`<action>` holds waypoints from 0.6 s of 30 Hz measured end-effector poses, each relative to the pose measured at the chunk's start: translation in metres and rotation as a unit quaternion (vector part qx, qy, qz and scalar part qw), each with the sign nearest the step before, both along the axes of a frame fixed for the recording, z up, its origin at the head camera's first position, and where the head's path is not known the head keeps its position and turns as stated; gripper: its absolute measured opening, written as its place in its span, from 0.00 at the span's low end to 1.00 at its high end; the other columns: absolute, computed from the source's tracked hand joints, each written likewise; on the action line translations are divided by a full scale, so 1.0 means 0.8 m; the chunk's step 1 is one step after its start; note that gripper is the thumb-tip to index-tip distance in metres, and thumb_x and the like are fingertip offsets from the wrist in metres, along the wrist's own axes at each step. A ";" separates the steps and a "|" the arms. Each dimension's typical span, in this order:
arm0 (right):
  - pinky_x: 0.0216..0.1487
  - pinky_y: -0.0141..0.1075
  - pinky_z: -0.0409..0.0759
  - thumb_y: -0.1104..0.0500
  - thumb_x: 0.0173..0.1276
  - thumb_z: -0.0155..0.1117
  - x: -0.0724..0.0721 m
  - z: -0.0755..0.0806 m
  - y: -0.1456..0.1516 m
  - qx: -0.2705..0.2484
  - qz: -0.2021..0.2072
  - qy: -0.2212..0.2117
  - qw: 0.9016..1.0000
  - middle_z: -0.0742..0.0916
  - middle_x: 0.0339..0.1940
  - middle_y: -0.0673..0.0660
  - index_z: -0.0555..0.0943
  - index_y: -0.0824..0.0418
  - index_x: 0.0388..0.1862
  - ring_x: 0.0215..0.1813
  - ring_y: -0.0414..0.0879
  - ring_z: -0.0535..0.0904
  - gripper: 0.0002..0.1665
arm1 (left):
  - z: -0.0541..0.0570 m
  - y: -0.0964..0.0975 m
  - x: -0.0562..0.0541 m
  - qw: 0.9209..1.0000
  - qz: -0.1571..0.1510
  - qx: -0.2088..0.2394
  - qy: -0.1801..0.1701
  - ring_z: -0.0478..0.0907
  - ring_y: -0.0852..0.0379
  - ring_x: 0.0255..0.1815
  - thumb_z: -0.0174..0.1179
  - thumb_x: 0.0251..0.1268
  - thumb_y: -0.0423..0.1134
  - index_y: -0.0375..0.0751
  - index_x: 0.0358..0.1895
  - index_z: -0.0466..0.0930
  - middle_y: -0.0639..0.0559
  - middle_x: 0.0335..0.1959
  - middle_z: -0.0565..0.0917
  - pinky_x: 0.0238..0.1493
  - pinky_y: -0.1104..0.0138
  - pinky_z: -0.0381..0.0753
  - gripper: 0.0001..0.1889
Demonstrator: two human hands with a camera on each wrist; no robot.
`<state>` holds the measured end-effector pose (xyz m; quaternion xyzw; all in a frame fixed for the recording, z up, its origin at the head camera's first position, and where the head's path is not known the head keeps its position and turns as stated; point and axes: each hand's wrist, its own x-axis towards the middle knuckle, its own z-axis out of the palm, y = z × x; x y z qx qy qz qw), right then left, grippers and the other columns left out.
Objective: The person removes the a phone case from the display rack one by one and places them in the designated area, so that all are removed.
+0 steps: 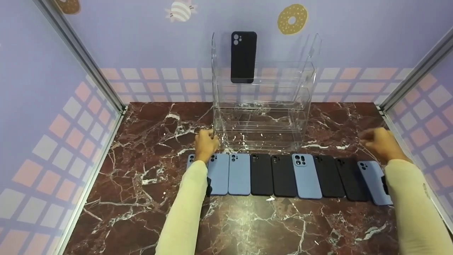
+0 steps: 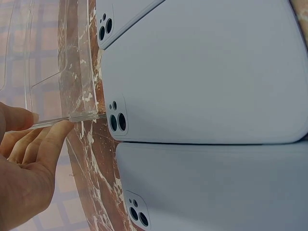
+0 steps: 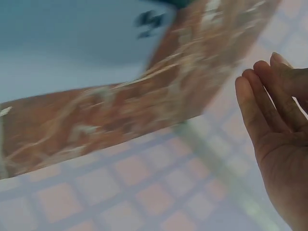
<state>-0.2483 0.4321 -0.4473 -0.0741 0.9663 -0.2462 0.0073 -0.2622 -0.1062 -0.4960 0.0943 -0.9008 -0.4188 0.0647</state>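
Observation:
A clear acrylic tiered display rack point(image 1: 262, 130) stands at the back of the table, with a black phone case point(image 1: 243, 58) upright on its upper tier. My left hand point(image 1: 206, 144) is at the rack's front left side. In the left wrist view, its thumb and fingers pinch the edge of the clear side panel point(image 2: 55, 120). My right hand point(image 1: 384, 143) is raised at the far right, beyond the top end of the rightmost blue phone case point(image 1: 375, 182). In the right wrist view its fingers point(image 3: 252, 98) are nearly straight, with nothing held.
Several blue and black phone cases point(image 1: 262, 177) lie side by side in a row before the rack, camera cut-outs toward it. The left forearm crosses the row's left end. Patterned walls point(image 1: 155, 42) enclose the marbled table point(image 1: 141, 209) at the back and sides.

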 end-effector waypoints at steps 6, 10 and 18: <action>0.43 0.57 0.81 0.73 0.63 0.65 -0.008 0.038 -0.067 -0.011 0.029 0.065 0.997 0.87 0.40 0.73 0.84 0.75 0.44 0.40 0.65 0.84 0.11 | -0.001 0.000 -0.001 1.000 0.003 -0.001 0.001 0.82 0.46 0.41 0.61 0.68 0.33 0.42 0.39 0.90 0.50 0.33 0.88 0.51 0.49 0.76 0.07; 0.39 0.37 0.82 0.72 0.64 0.69 -0.010 0.066 -0.114 -0.019 0.051 0.115 0.992 0.88 0.40 0.70 0.86 0.72 0.43 0.38 0.61 0.85 0.09 | -0.002 0.001 -0.001 1.000 0.000 -0.005 0.000 0.81 0.46 0.38 0.61 0.68 0.33 0.40 0.34 0.88 0.50 0.29 0.87 0.49 0.49 0.76 0.07; 0.39 0.18 0.74 0.68 0.66 0.70 -0.023 0.110 -0.207 -0.081 0.077 0.125 0.986 0.89 0.43 0.66 0.86 0.68 0.46 0.41 0.58 0.86 0.10 | -0.001 0.001 -0.001 1.000 0.009 -0.008 0.000 0.85 0.44 0.49 0.62 0.66 0.34 0.44 0.45 0.91 0.49 0.39 0.90 0.55 0.49 0.76 0.10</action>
